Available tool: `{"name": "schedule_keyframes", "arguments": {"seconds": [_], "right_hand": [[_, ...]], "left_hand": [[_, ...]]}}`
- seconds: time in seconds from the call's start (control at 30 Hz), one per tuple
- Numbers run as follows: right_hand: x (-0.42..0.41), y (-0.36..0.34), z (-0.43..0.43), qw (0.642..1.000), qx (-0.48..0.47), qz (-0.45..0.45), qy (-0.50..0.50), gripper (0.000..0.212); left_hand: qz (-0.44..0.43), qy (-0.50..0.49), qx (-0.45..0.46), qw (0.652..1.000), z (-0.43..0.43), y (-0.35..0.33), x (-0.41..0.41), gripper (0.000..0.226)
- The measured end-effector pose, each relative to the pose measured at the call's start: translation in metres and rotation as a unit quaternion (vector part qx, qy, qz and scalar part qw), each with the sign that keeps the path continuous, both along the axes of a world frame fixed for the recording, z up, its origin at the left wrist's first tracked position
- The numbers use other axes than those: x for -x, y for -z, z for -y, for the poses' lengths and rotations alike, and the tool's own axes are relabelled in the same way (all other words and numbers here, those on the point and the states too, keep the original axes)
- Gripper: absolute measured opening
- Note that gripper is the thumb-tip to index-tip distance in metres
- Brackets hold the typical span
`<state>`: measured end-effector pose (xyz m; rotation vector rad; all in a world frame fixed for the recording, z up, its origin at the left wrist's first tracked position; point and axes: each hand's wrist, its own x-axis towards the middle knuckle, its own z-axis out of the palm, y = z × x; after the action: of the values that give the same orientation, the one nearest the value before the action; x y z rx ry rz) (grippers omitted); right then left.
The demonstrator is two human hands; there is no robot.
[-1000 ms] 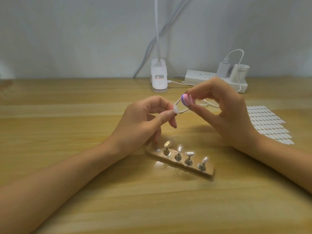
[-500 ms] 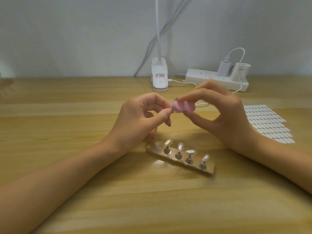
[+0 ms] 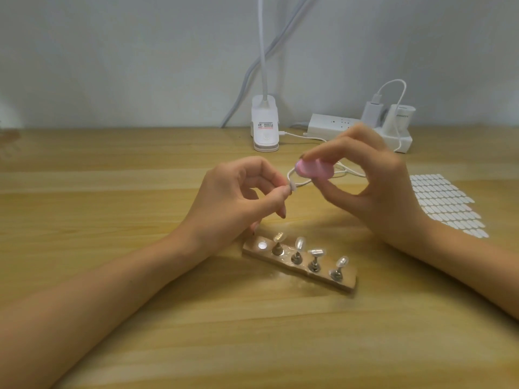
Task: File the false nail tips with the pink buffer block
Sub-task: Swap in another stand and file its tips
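My left hand (image 3: 238,197) pinches a small pale false nail tip (image 3: 292,187) between thumb and forefinger, above the table. Just right of it and a little higher, my right hand (image 3: 373,189) holds the pink buffer block (image 3: 398,170) between fingertips and thumb; the block's left end stands a short gap from the tip. Below both hands a wooden stand (image 3: 283,266) lies on the table with several metal pegs, each topped with a nail tip (image 3: 300,243). Its leftmost spot (image 3: 262,245) bears only a bare metal disc.
A sheet of several white adhesive tabs (image 3: 446,203) lies at the right. At the back stand a white clip lamp base (image 3: 265,130) and a white power strip (image 3: 362,130) with chargers; a white cable (image 3: 351,171) loops behind the block.
The buffer block, which touched the nail tip half a second ago, has lifted up and right off it. My left hand has kept its pinch and barely moved.
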<state>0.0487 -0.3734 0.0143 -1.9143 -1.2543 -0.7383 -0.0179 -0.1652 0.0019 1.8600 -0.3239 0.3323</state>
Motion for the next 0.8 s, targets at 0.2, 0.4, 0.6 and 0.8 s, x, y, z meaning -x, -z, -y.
{"name": "schedule_keyframes", "arguments": {"seconds": [0.2,0.4,0.6,0.8], "right_hand": [[0.0008,0.0013,-0.0020,1.000,0.015,-0.007,-0.003,0.019],[0.0019,0.0023,-0.0041,1.000,0.021,-0.009,-0.018,0.019],[0.0023,0.0028,-0.0038,0.999,0.023,0.000,-0.035,0.019],[0.0008,0.0009,-0.0036,0.999,0.002,-0.014,-0.035,0.017]], "left_hand": [[-0.002,0.008,-0.004,1.000,-0.0006,-0.0005,-0.0010,0.009],[-0.009,0.006,0.002,1.000,-0.0009,0.0002,-0.0022,0.009],[-0.018,0.014,0.007,1.000,-0.0001,-0.0009,-0.0022,0.011],[-0.021,0.022,0.007,1.000,0.0011,-0.0019,-0.0019,0.009]]}}
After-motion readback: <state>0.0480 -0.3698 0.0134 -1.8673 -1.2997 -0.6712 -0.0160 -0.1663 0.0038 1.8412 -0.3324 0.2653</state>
